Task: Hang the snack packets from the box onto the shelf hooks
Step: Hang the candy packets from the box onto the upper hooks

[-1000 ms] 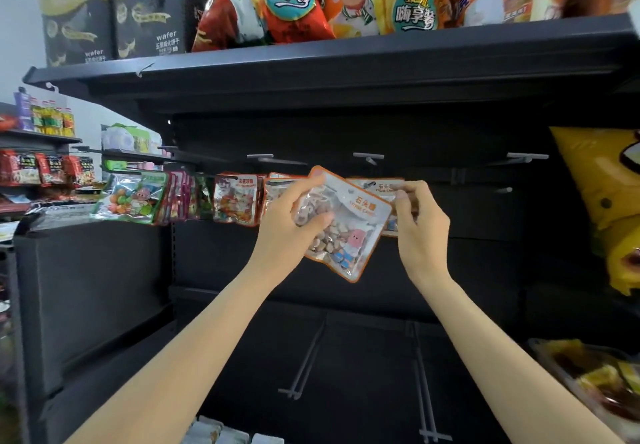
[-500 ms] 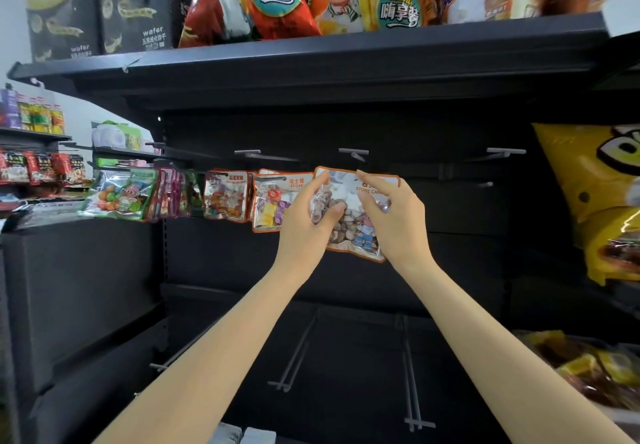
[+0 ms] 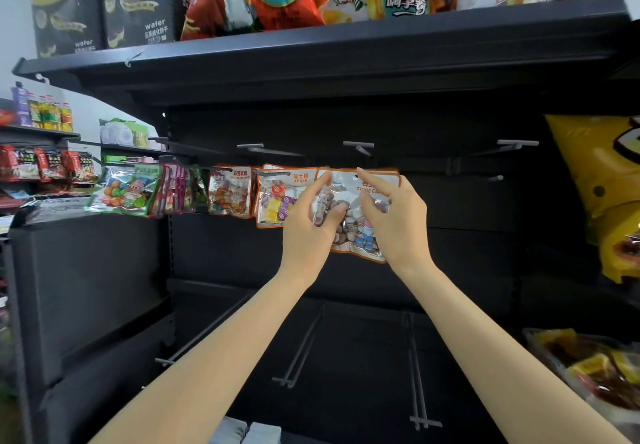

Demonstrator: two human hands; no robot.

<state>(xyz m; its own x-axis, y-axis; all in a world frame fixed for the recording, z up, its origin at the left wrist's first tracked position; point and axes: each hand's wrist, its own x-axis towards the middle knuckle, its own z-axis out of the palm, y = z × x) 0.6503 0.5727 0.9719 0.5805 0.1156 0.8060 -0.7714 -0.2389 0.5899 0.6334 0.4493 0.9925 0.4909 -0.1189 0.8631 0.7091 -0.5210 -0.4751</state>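
Far left of the hook rail, the fruit-candy packets (image 3: 124, 189) hang in a fanned stack, their faces turned outward so labels read from the aisle. Next along, the pink packets (image 3: 175, 190) hang edge-on. The jelly-candy packets (image 3: 230, 194) follow, then the sugar packets (image 3: 277, 197), each group on its own hook so products stay sorted.

The left hand (image 3: 308, 229) grips the lower left part of the stone candy packet (image 3: 360, 232); thumb and fingers are curled onto the film, steadying the pouch against swinging. The packet sits just right of the sugar packets, at the middle of the rail, overlapping them slightly. The right hand (image 3: 394, 222) holds its right side, with the index finger extended up to the top edge beside the hang hole, likely guiding the hole along the hook (image 3: 358, 147). Whether the hole is fully threaded cannot be determined.

To the right, an empty hook (image 3: 516, 144) projects from the back panel. A yellow bag (image 3: 602, 184) occupies the far right edge.
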